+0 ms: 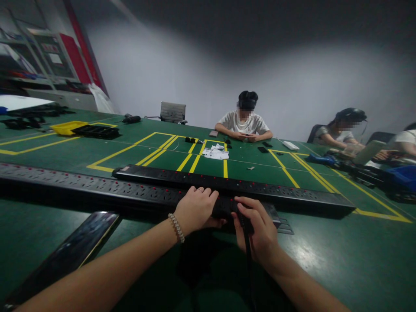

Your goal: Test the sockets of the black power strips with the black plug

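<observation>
A long black power strip [97, 185] with rows of sockets and small red lights lies across the table in front of me. My left hand [197, 209] is closed over it near its right end, thumb on the near side. In my right hand [260, 229] is a black plug [242, 216], held against the strip's sockets between thumb and fingers. Its black cable [248, 260] hangs down toward me. How deep the plug sits is hidden by my fingers. Just behind lies a second black power strip [305, 197], roughly parallel to the first.
A smartphone [69, 249] rests at my near left. Papers [216, 152] lie mid-table among yellow tape lines. Farther left are a yellow tray [67, 128] and a black tray [96, 131]. A person [243, 123] sits opposite; other people sit at the right beside a blue bin [403, 177].
</observation>
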`<state>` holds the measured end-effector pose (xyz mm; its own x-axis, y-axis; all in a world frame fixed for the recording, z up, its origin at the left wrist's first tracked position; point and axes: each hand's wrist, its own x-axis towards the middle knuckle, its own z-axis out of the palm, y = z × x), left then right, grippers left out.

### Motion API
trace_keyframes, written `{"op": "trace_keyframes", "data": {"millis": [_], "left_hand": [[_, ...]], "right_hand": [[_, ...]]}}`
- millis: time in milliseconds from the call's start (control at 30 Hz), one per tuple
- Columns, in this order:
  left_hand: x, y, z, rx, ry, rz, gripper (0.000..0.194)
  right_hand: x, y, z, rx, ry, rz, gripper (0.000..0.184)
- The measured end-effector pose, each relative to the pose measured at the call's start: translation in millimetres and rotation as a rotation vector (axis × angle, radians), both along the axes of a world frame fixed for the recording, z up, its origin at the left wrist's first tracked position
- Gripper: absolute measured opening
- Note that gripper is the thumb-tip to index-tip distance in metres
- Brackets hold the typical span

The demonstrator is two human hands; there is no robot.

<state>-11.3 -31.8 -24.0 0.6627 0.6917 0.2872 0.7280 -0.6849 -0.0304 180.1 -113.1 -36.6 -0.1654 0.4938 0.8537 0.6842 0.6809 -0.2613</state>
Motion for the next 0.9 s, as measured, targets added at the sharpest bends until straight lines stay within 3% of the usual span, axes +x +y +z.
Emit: {"op": "trace_keyframes", "data": {"millis": [367,900], "left_hand": [[9.4,29.0,-3.8,0.023,0.032,0.010,0.079],[40.2,95.7,-6.1,0.009,0.056,0.003,0.081]], "right_hand": [[1.3,-2.3,-0.3,0.007,-0.004,0.025,0.044],[-0.9,-3.9,3.1,-0.044,0.035,0.079,0.041]]}}
